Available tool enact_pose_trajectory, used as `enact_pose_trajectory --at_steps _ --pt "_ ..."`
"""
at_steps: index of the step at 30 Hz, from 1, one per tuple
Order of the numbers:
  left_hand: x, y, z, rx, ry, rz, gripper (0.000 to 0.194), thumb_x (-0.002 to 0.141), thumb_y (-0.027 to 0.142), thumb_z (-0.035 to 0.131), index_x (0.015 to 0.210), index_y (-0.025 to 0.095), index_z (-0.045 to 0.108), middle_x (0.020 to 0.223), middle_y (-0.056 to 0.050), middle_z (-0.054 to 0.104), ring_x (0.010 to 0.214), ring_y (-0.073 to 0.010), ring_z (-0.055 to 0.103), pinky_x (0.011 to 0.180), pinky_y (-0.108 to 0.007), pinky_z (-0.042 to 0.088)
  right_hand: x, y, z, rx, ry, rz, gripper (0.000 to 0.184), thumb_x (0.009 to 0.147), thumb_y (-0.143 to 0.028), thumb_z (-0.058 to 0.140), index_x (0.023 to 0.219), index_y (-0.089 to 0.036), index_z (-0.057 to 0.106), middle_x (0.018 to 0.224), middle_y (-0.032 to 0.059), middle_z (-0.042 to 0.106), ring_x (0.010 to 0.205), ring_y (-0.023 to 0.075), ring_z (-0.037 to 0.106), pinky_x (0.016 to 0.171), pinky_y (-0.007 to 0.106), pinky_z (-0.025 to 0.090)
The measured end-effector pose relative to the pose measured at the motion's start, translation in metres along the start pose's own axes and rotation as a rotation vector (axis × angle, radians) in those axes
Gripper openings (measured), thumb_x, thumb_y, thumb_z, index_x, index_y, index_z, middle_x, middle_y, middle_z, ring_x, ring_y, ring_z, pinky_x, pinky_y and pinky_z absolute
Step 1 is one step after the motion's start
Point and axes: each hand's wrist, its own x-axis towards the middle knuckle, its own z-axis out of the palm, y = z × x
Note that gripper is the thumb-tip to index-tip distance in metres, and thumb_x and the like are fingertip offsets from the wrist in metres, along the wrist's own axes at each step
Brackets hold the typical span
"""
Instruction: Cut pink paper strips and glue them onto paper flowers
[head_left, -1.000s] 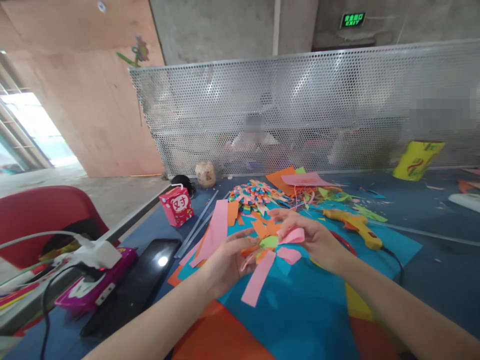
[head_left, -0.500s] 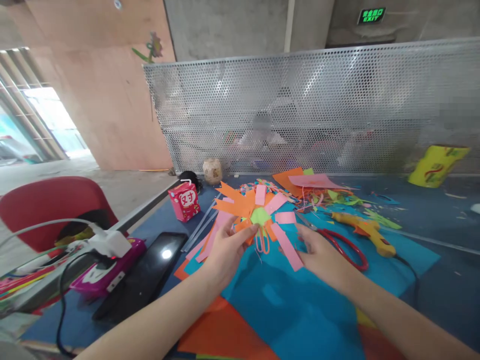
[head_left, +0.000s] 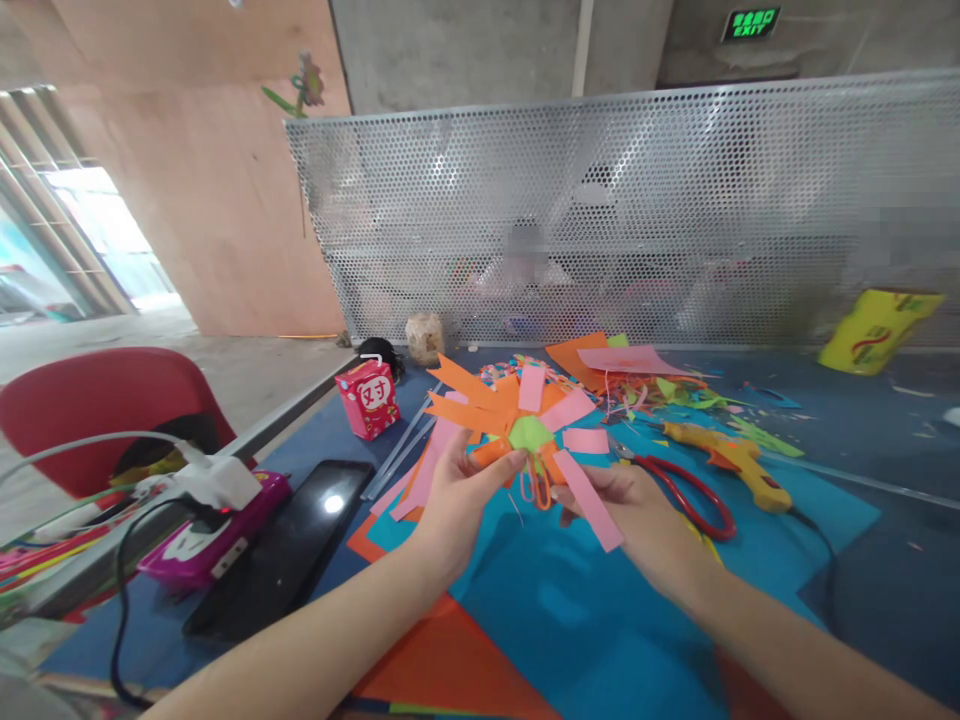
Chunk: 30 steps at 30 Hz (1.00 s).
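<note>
Head view: paper flower (head_left: 530, 434) at frame centre, over blue paper (head_left: 585, 620) on the bench (head_left: 847, 420). Left hand (head_left: 450, 505) pinches its lower-left side; right hand (head_left: 641, 520) curls its fingers behind a pink strip (head_left: 589, 497), grip unclear. Red-handled scissors (head_left: 706, 486) and yellow glue gun (head_left: 735, 458) lie right; perforated screen (head_left: 465, 200) spans behind. Carton (head_left: 369, 398), left: "又寸". Sign (head_left: 751, 24), upper right: "EXIT".

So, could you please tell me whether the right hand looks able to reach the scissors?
Probably yes: the scissors lie close beside the right hand, with nothing visibly blocking them, though its fingers are at the paper flower.
</note>
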Motion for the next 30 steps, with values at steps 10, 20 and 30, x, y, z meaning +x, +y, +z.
enact_pose_trajectory --at_steps 10,20,30 --pt "0.001 -0.002 -0.002 0.001 -0.036 -0.009 0.030 0.067 0.020 0.066 0.093 0.018 0.052 0.088 -0.005 0.064 0.076 -0.0182 0.062 0.070 -0.031 0.047 -0.002 -0.006 0.003 -0.069 0.020 -0.075 0.029 0.056 -0.045 0.069 0.069 -0.018 0.070 0.060 0.0020 0.064 0.053 0.0157 0.057 0.050 0.026 0.046" --pt "-0.001 0.001 0.001 -0.015 -0.018 -0.036 0.033 0.064 0.018 0.068 0.092 0.019 0.051 0.095 -0.005 0.064 0.079 -0.0185 0.062 0.070 -0.029 0.046 0.001 0.004 0.002 0.021 -0.013 -0.044 0.029 0.060 -0.041 0.067 0.075 -0.016 0.069 0.061 0.0007 0.062 0.051 0.0119 0.053 0.046 0.023 0.042" --pt "-0.001 0.000 0.000 -0.042 0.014 -0.089 0.038 0.062 0.016 0.070 0.095 0.018 0.051 0.094 -0.006 0.065 0.079 -0.0177 0.062 0.074 -0.029 0.044 0.001 0.003 0.000 0.124 0.033 0.010 0.023 0.055 -0.035 0.070 0.068 -0.017 0.068 0.060 0.0013 0.064 0.052 0.0124 0.055 0.045 0.022 0.041"
